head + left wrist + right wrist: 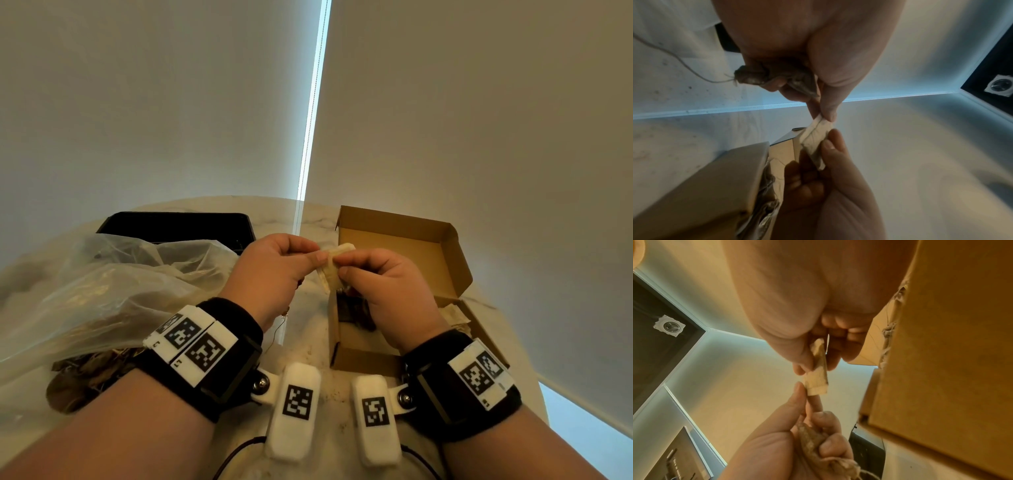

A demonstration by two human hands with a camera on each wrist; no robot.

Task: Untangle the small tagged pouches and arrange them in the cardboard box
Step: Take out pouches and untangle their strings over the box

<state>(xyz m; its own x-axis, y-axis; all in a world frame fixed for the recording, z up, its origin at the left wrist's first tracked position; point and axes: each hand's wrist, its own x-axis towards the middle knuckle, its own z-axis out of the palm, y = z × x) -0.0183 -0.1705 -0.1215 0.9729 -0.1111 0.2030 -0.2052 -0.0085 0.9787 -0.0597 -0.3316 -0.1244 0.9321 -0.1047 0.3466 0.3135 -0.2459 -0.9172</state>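
Lower frame, head view: two black wrist bands carrying white coded marker blocks [205,346].
Centre: left hand [270,270] and right hand [383,287], thumb and forefinger of each pinching one small pale paper tag [334,265], held above the near wall of the open brown cardboard box [404,240].
Left palm: brown crumpled pouch [764,78] under curled fingers.
Left of frame: clear crinkled plastic bag [113,281]; black rectangular tray [178,224] behind.

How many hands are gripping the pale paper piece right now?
2: the left hand pinches its upper end, the right hand its lower part, above the cardboard box. The left hand's other fingers also grip a brown pouch.
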